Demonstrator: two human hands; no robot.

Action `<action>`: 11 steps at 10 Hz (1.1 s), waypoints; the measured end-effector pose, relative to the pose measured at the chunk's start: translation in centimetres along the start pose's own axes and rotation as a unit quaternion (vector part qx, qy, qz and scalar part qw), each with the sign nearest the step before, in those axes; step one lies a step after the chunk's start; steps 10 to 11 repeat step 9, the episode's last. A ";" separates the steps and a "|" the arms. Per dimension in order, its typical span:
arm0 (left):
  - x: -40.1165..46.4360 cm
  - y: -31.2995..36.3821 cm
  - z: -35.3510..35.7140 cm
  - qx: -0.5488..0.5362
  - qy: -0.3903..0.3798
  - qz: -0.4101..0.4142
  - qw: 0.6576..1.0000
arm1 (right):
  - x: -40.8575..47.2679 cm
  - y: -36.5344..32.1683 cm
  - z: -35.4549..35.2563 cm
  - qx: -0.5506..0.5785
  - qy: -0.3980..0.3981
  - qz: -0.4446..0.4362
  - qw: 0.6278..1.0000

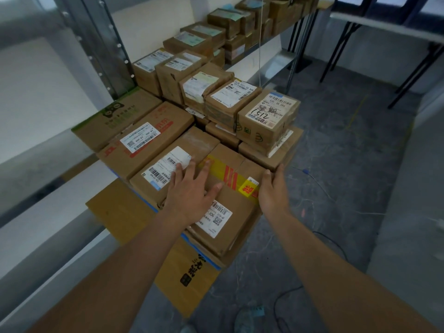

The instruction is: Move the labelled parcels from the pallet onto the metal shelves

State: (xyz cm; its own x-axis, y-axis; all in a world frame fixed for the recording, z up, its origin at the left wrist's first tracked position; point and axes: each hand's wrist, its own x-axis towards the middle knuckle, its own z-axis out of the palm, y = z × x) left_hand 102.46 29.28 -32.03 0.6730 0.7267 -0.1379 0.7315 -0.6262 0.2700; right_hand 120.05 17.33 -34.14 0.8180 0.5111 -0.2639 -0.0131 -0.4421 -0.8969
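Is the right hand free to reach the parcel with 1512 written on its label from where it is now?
Probably yes. The right hand lies open against the side of the yellow-taped parcel, holding nothing, and the 1512 parcel tops its stack just beyond, uncovered.

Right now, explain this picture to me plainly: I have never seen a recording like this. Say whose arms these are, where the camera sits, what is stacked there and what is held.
There is one picture, taken by a wide-angle camera worn on a person's head, looking forward and down. No machine is involved; the two bare arms are that person's own. The left hand lies flat with spread fingers on top of the nearest parcel, a brown box with yellow tape and a white label. The right hand presses open against that box's right side. Nothing is lifted yet. Around it lie many other labelled cardboard boxes, one marked 1512. Behind stands a metal shelf with more boxes.
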 end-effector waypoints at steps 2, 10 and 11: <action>-0.8 -2.1 -0.8 0.009 -0.014 -0.005 1.000 | -0.9 -0.9 0.6 -0.048 0.039 -0.031 0.998; -1.3 -12.6 -7.6 -0.004 -0.084 0.224 0.971 | -14.0 -7.1 9.5 -0.323 0.089 -0.149 0.930; -1.3 -12.6 -7.6 -0.004 -0.084 0.224 0.971 | -14.0 -7.1 9.5 -0.323 0.089 -0.149 0.930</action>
